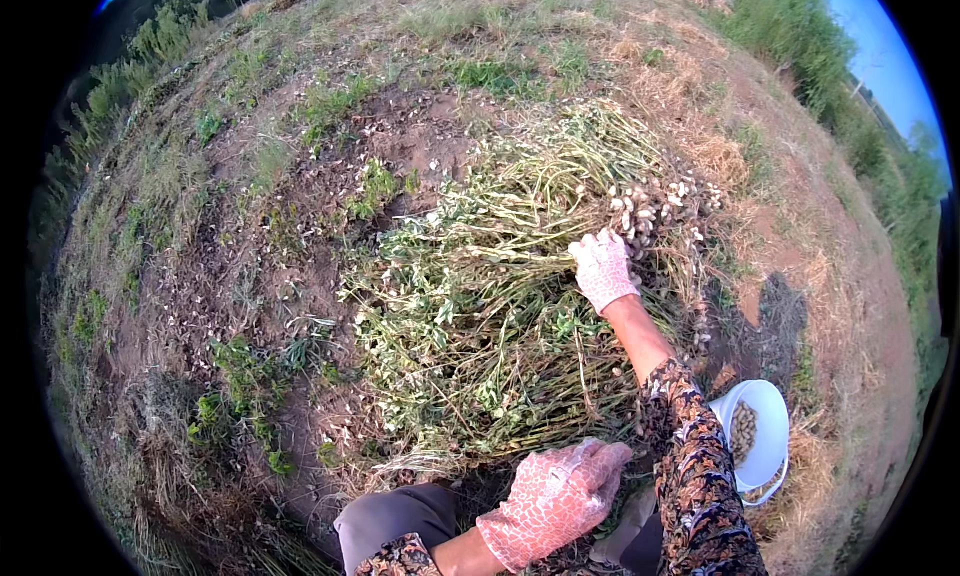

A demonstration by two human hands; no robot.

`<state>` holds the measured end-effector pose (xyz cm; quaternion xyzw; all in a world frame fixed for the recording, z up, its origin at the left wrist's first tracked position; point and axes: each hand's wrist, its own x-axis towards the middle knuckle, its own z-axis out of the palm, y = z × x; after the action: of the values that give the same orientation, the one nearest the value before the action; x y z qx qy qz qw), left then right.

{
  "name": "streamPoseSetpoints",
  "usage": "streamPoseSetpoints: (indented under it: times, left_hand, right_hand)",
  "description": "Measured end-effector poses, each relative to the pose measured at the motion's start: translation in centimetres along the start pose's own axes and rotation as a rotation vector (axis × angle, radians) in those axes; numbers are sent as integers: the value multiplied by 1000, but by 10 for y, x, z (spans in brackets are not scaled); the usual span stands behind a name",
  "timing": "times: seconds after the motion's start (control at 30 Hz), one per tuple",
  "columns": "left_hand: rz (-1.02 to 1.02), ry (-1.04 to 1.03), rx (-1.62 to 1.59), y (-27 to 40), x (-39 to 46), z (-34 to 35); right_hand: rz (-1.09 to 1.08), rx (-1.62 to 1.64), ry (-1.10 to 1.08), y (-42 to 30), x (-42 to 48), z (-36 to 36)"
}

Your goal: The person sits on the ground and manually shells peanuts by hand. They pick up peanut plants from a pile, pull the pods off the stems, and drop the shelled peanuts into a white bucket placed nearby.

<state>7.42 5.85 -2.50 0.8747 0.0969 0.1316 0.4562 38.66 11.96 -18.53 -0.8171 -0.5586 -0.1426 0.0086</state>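
A large heap of pulled peanut plants (480, 276) lies on the ground before me, its leafy tops to the left and its roots to the right. My right hand (604, 267), in a pink and white patterned glove, reaches onto the stems beside a cluster of peanut pods (637, 210); its fingers are bent at the stems, but their grip is hidden. My left hand (562, 493), in a matching glove, is curled near my knees at the heap's lower edge. Whether it holds anything cannot be seen. A white bucket (766, 433) with peanuts (743, 432) inside stands right of my right forearm.
Dry straw (697, 137) and bare soil lie beyond the heap's right side. Low green weeds (244, 388) and dry leaf litter cover the ground on the left. My knee (397, 520) is at the bottom edge. Bushes (795, 35) stand far off at upper right.
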Motion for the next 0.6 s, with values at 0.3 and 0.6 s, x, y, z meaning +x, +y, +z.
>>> streamPoseSetpoints:
  times: [0.3, 0.6]
  left_hand:
    - [72, 223, 0, 14, -2, -7]
    - [-77, 453, 23, -18, -4, -15]
  right_hand:
    - [-145, 384, -37, -63, -243, -52]
    - [-249, 369, 200, -71, -282, -215]
